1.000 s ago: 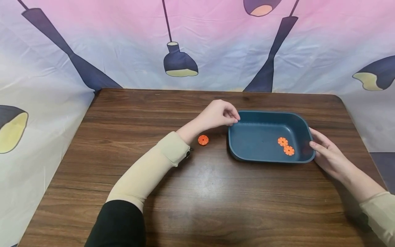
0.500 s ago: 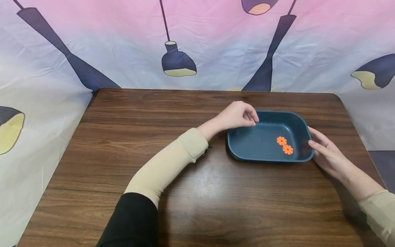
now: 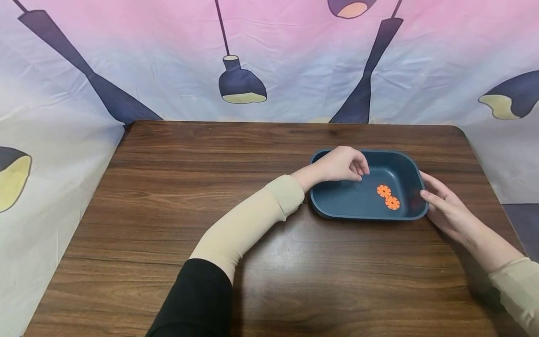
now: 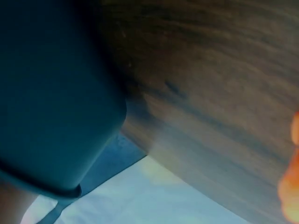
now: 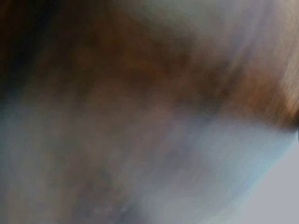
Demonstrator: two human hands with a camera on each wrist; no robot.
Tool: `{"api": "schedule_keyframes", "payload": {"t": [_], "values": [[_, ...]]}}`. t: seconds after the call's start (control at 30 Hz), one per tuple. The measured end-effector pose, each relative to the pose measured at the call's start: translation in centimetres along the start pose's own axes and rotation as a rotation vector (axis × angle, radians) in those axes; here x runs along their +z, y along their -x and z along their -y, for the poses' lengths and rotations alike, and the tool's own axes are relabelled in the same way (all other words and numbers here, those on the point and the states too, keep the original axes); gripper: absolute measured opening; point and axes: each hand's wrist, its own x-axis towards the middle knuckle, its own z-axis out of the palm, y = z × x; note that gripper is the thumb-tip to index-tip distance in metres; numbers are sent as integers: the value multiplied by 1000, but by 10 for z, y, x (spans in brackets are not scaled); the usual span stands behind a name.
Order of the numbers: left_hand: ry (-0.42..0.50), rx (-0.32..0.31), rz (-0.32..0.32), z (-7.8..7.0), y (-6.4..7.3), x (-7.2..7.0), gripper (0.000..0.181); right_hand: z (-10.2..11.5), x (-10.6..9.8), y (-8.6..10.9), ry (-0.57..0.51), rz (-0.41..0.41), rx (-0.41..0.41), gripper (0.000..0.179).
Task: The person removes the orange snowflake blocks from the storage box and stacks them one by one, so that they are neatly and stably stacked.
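Observation:
A dark blue rectangular tray (image 3: 337, 206) stands on the brown wooden table. Two orange notched discs (image 3: 392, 202) lie side by side on its floor, toward the right end. Over the left half of the tray hangs my left hand (image 3: 343, 164), fingers loosely bent downward, with nothing visible between them and the discs a short way to its right. My right hand (image 3: 450, 213) grips the tray's right end, thumb at the rim and fingers along the outside. In the left wrist view, the tray's outer wall (image 4: 51, 102) fills the left side. The right wrist view is blurred.
The wooden table (image 3: 168, 187) reaches back to a hanging cloth (image 3: 294, 70) printed with dark lamp shapes. A blurred orange shape (image 4: 290, 186) shows at the right edge of the left wrist view. My left sleeve (image 3: 252, 220) crosses the table's middle.
My left hand has moved right, from the tray's back left corner to over its inside. The orange disc on the table is now out of sight, its spot behind my sleeve.

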Motion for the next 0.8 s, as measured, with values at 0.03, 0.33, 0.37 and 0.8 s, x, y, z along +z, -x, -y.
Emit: {"api": "schedule_keyframes", "payload": {"t": [0.03,0.33,0.37,0.8], "values": [[-4,-5,5,0,-1,1,20,0,0,0,0,-1,2,51],[-109,42,76,-2,-11,13,23,0,-1,0,-7,5,-3,52],[-123,49,87,-2,-12,13,24,0,-1,0,-5,3,-2,52],[-172,84,153,-8,-25,20,25,1,0,1,36,-14,25,51]]}}
